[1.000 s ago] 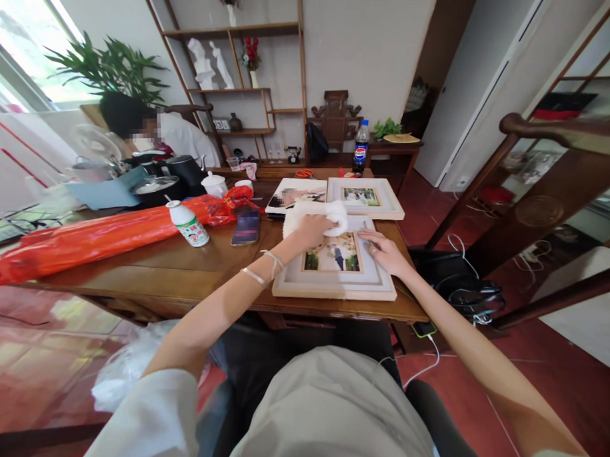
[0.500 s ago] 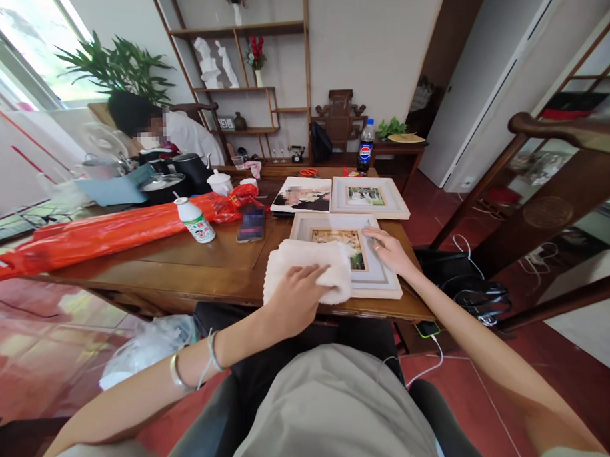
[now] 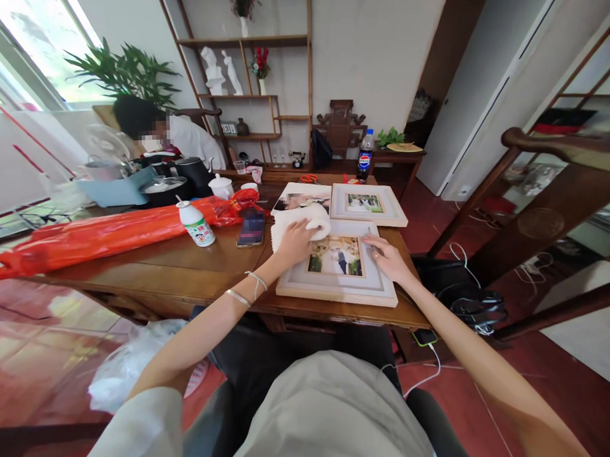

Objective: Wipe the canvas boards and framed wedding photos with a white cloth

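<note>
A folded white cloth (image 3: 285, 228) lies bunched under my left hand (image 3: 294, 245), whose fingers press and grip it at the upper left corner of the near picture frame. The near picture frame (image 3: 297, 285) has a pale wooden border and a photo of a couple inside. My right hand (image 3: 390, 260) rests on the frame's right side, fingers stretched out over its surface. Behind it lies a second pale picture frame (image 3: 397, 212). Beside that one, a photo album or print (image 3: 308, 196) is partly covered by the cloth.
Left on the wooden table (image 3: 221, 275) are a phone (image 3: 251, 229), a white-and-green bottle (image 3: 197, 224) and a long red plastic-wrapped bundle (image 3: 110, 235). Orange scissors (image 3: 309, 178) and a cola bottle (image 3: 365, 156) stand farther back. Another person (image 3: 194, 142) sits across at left.
My left hand has slid the cloth away from me to the frame's far left corner, uncovering the photo. My right hand stays on the frame's right side.
</note>
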A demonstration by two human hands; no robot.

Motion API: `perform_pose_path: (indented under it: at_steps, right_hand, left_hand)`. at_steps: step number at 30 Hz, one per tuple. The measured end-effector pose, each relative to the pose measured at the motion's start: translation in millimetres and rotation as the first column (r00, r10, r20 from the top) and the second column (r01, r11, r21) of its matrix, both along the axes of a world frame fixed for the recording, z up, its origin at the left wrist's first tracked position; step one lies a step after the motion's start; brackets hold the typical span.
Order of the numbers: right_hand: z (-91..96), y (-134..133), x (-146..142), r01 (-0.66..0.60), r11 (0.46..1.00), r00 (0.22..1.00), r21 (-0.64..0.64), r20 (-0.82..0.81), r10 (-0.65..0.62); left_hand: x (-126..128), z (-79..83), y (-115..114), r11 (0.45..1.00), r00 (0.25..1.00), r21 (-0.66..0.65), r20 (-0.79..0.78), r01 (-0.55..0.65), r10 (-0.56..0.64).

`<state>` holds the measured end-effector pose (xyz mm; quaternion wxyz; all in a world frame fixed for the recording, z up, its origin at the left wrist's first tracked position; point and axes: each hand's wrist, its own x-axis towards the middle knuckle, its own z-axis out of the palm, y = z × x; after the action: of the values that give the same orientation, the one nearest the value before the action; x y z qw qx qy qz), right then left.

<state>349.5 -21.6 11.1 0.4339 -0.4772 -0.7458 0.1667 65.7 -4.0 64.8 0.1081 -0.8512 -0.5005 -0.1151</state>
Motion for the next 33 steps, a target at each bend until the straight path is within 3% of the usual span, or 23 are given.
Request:
perform_pose_path:
  at_steps: [3,9,12,15,21,26,30,33]
  right_hand:
    - [1.5,0,-1,0.011,1.000,1.000,-0.018,0.003,-0.011]
    - [3.6,-1,-2,0.024,0.999,1.000,-0.039,-0.002,-0.024]
    - [5.0,-1,-2,0.007,0.999,1.000,-0.040,-0.013,-0.008]
    - [6.0,-1,-2,0.026,0.999,1.000,-0.043,-0.016,-0.026]
    - [6.3,-1,-1,0.040,0.999,0.999,-0.029,-0.004,-0.041]
    - [7.0,-5,-3,0.081,0.997,0.997,0.003,-0.010,-0.081]
    - [7.8,-7,-4,0.095,0.995,0.995,0.004,-0.013,-0.095]
    - [7.6,-6,-5,0.105,0.994,0.994,-0.012,-0.003,-0.105]
  left_hand:
    - [0,10.8,-16,0.993,0.993,-0.090,-0.083,0.079,-0.086]
    - [-12,36.8,-117,0.936,0.961,-0.292,-0.132,0.196,-0.242]
    - [-15,41.4,-146,0.913,0.954,-0.324,-0.080,0.250,-0.289]
    - [-10,31.8,-136,0.933,0.964,-0.271,-0.055,0.237,-0.261]
    - [5,2.0,-58,0.963,0.967,-0.119,-0.041,0.244,-0.250]
    - [13,-2.8,-16,0.968,0.971,-0.086,-0.009,0.236,-0.237]
    - [16,3.2,-21,0.970,0.975,-0.118,-0.028,0.214,-0.218]
    - [18,12.1,-55,0.962,0.972,-0.171,-0.062,0.213,-0.226]
